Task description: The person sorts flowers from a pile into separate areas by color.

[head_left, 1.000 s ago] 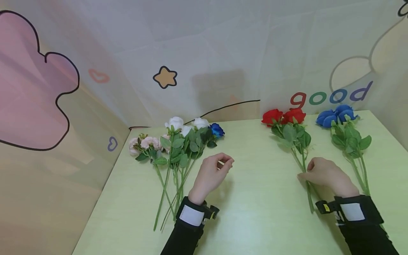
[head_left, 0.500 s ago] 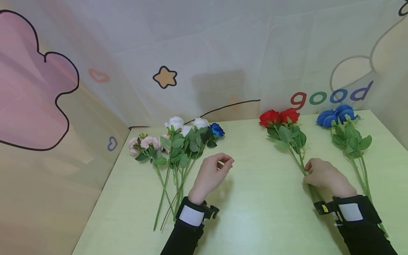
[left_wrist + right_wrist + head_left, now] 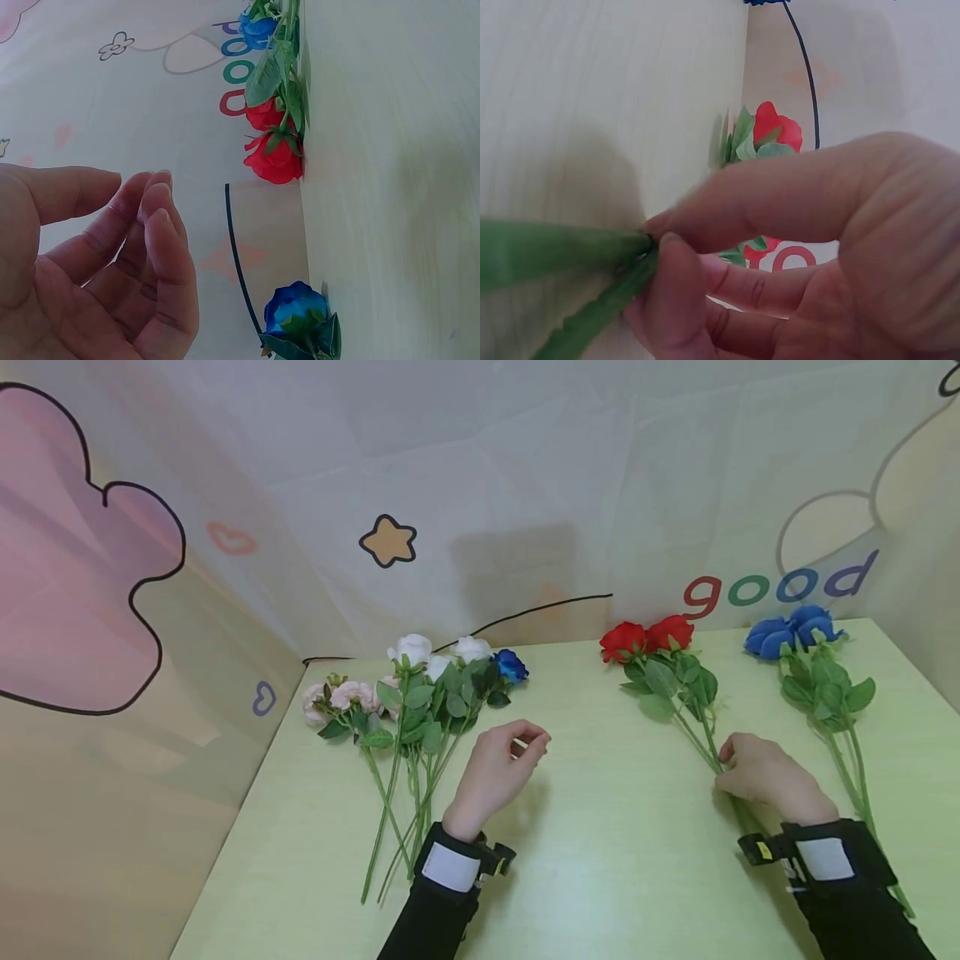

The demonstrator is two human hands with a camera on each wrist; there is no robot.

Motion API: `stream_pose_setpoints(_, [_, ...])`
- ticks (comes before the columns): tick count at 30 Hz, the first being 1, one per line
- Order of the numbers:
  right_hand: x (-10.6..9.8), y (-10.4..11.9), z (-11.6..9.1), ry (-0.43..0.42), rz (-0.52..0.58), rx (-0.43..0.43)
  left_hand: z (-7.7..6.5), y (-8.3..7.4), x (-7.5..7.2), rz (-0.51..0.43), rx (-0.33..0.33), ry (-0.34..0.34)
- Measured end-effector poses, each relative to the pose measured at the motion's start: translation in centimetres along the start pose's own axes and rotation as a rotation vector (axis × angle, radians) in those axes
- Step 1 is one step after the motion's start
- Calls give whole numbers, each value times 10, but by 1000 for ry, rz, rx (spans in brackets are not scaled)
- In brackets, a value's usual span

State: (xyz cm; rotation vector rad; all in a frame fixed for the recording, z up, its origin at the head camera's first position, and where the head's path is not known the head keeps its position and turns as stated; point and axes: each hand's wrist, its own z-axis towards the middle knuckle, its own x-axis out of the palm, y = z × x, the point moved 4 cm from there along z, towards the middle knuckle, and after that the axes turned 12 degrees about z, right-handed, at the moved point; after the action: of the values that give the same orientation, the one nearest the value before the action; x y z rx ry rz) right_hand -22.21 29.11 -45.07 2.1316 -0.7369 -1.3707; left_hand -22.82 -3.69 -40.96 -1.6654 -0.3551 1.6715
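Two red roses (image 3: pixel 647 638) lie toward the back right of the table with leafy green stems. My right hand (image 3: pixel 772 777) pinches their stems between thumb and index finger; in the right wrist view two green stems (image 3: pixel 562 251) meet at the fingertips. My left hand (image 3: pixel 497 768) hovers over the middle of the table with loosely curled fingers and nothing in them. In the left wrist view a gap shows between its thumb and fingers. Nearest to it on the left lies a bunch of white roses (image 3: pixel 412 650), pale pink roses (image 3: pixel 352 696) and one blue rose (image 3: pixel 511 667).
Blue roses (image 3: pixel 795 631) with long stems lie at the far right, their lower stems partly behind my right forearm. The pale table (image 3: pixel 600 877) ends at a printed cloth backdrop (image 3: pixel 480 460) along its back and left sides.
The red rose heads have swung left, their stems now more slanted. My right hand shifted slightly right early on, holding the stems. My left hand has stayed in place.
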Motion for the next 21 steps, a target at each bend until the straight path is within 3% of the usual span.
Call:
stream_pose_setpoints(17, [-6, 1, 0, -33, -48, 18, -1, -2, 1, 0, 7, 0])
stream_pose_setpoints(21, [-5, 8, -3, -75, -28, -22, -3, -3, 1, 20, 8, -10])
